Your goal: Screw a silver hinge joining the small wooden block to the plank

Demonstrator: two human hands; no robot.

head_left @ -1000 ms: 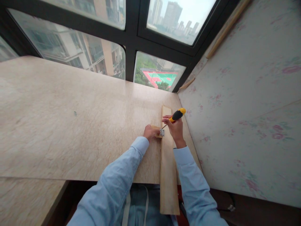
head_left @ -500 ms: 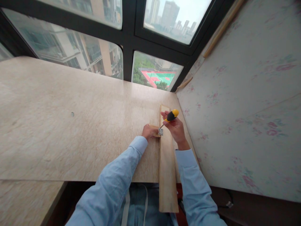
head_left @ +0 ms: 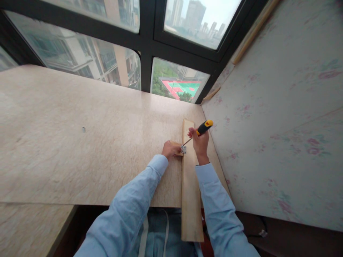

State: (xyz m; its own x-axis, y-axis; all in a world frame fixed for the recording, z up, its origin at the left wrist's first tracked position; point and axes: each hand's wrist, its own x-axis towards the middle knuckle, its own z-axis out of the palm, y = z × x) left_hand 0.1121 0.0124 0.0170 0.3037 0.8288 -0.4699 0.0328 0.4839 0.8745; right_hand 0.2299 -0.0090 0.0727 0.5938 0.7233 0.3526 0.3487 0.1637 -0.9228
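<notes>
The fingers of the right hand (head_left: 200, 143) are closed around the yellow and black handle of a screwdriver (head_left: 205, 126), held over the upper part of a long wooden board (head_left: 192, 189). The screwdriver tilts, its handle up and to the right of the board and its thin shaft slanting down to a small silver metal fitting (head_left: 183, 149) at the board's left edge; whether the tip sits in a screw is too small to tell. The fingers of the left hand (head_left: 169, 150) are bent around a short wooden block (head_left: 176, 144) that meets the board's left edge at the fitting, and the fingertips are right by the metal; their exact grip is partly hidden. The board lies lengthwise away from the person, its near end jutting past the edge of the pale, marbled countertop (head_left: 112, 142). Well apart from the board, to its left, a small metal piece (head_left: 83, 130) lies on the same surface. Light blue sleeves (head_left: 134, 192) reach in from both sides of the board's near end. Beyond its far end stands a dark window frame (head_left: 147, 67), with buildings and a green and red court outside. To the board's right rises a wall (head_left: 278, 132) with a faded floral pattern.
</notes>
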